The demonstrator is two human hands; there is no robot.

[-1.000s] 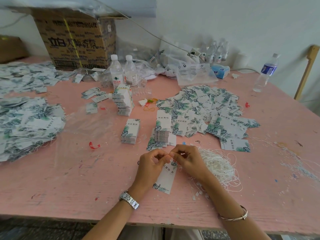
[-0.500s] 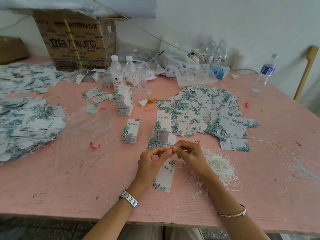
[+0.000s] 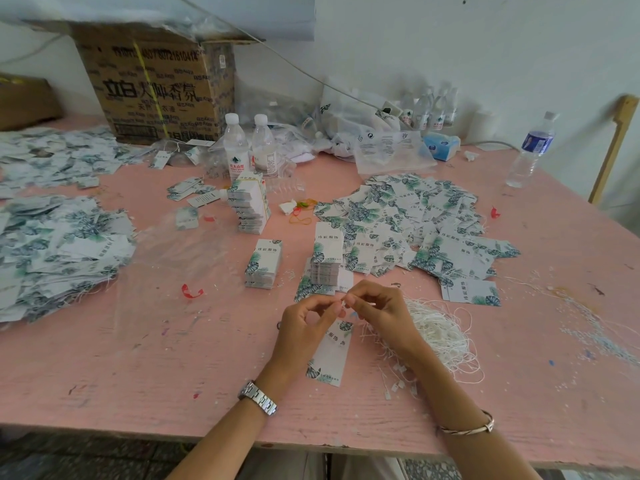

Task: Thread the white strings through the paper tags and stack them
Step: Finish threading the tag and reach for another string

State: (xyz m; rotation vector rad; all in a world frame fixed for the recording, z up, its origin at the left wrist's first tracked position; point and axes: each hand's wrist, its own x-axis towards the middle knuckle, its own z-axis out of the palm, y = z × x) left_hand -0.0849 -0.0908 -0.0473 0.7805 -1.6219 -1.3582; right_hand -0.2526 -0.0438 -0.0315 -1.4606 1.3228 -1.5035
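Both hands have risen a little from the pink table point(image 3: 138, 358) since one second ago, and the fingertips now meet higher. From my remote seat I see the paper tag point(image 3: 330, 355) hanging under them; whether its lower end touches the table I cannot tell. The left hand point(image 3: 304, 327) pinches the top of the tag with thumb and forefinger, and the right hand point(image 3: 384, 313) pinches a white string end point(image 3: 343, 303) just against it. The hole is hidden. To do this well, I think the left should hold the tag steady while the right pushes the tip straight through. Beside the right hand lies the tangle of white strings point(image 3: 440, 330); beyond waits the stack point(image 3: 327, 261), and farther the loose tags point(image 3: 408, 216).
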